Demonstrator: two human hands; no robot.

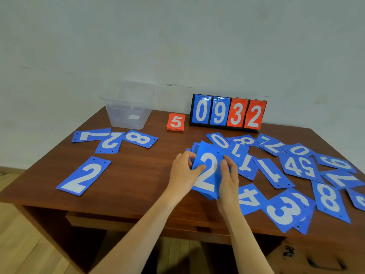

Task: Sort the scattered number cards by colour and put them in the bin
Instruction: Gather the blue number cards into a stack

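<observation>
At the table's middle, a stack of blue number cards with a white 2 on top is held between both hands. My left hand grips its left edge, thumb on the top card. My right hand grips its right edge. Several loose blue cards lie scattered to the right, overlapping. On the left lie a blue 2, a 7, another 2 and an 8. A small red stack topped by a 5 sits at the back. The clear plastic bin stands back left.
A flip scoreboard reading 0 9 3 2, two blue and two red panels, stands at the back against the pale wall. The brown wooden table has an open shelf below its front edge. A drawer with a dark handle is at the lower right.
</observation>
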